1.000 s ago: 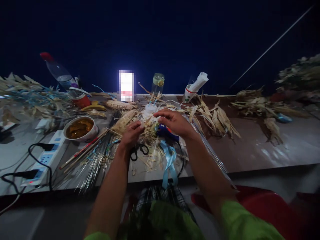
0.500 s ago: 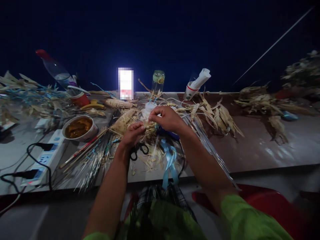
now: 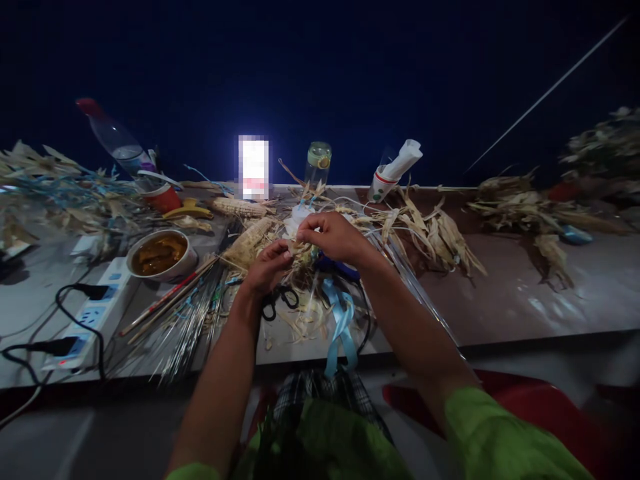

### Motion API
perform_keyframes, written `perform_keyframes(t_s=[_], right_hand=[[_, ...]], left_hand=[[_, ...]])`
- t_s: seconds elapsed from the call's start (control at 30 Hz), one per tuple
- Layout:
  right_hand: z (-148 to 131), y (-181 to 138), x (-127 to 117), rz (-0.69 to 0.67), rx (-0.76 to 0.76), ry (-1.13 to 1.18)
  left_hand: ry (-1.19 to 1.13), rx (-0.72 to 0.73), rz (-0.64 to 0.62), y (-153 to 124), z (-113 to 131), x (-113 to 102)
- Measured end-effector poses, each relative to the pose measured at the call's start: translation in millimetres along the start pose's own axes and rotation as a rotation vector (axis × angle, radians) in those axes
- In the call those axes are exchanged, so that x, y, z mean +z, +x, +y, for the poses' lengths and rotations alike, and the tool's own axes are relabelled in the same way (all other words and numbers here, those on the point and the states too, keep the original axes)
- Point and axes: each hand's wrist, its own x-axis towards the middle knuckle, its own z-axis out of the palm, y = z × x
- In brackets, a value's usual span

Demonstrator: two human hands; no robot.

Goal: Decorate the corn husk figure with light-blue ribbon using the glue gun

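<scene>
A hand could cross the table (image 3: 500, 303) over on the right; leftward, blue ribbon (image 3: 342, 317), scissors (image 3: 275, 308) and thin rods (image 3: 187, 337) bar the way, and under the right hand (image 3: 334, 237) it's too dim for me to judge.

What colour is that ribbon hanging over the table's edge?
Light blue; the ribbon shows best in the head view.
</scene>
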Motion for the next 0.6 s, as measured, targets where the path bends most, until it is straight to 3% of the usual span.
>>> perform_keyframes(t_s=[0.27, 0.6], right_hand=[[-1.5, 3.8, -5.7, -0.050, -0.145, -0.114], [-0.2, 3.8, -8.4, -0.076, -0.199, -0.036]], left_hand=[[-0.014, 0.000, 0.001, -0.2, -1.2, -2.4], [-0.028, -0.010, 0.021, -0.3, 0.2, -0.7]])
